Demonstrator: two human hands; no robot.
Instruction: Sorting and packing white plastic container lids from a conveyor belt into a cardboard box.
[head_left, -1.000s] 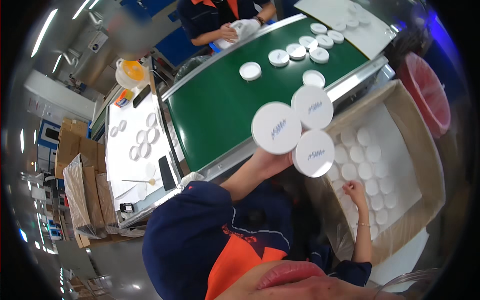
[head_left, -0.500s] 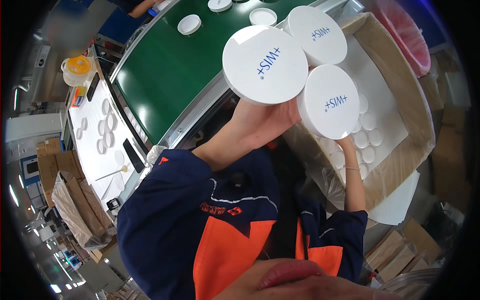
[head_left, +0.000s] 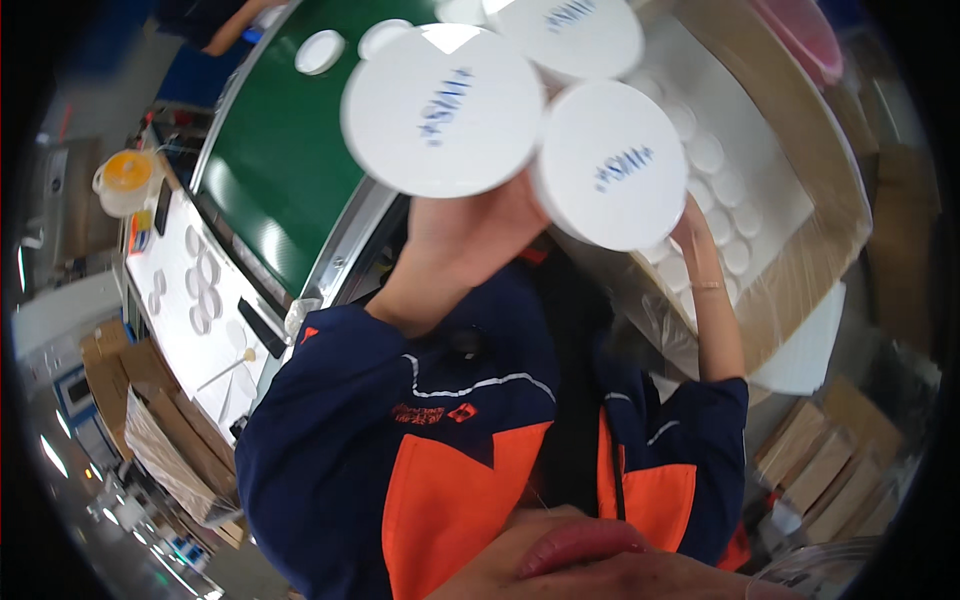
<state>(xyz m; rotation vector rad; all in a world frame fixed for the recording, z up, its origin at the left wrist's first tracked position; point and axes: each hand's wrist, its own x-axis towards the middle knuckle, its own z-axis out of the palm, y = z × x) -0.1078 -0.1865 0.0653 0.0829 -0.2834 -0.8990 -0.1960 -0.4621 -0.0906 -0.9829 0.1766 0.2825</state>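
My left hand (head_left: 470, 235) is raised close to the camera and grips three white round jars with blue print on their flat faces: one large at the left (head_left: 445, 110), one at the right (head_left: 610, 165), one at the top (head_left: 575, 35). My right hand (head_left: 697, 235) reaches into a cardboard box (head_left: 835, 210) lined with rows of white round jars (head_left: 735, 215). The right-hand jar hides most of its fingers, so its grip cannot be made out.
A green conveyor belt (head_left: 290, 150) runs behind my left hand, with white lids (head_left: 320, 50) lying on it. A white side table (head_left: 200, 290) carries more lids. An orange-topped tub (head_left: 125, 175) stands at the far left. Another person's arm (head_left: 225, 20) shows at the top left. Flattened cardboard (head_left: 150, 430) is stacked at the lower left.
My left hand has lifted the three jars nearer to the camera, so they fill the upper picture. My right hand stays in the box.
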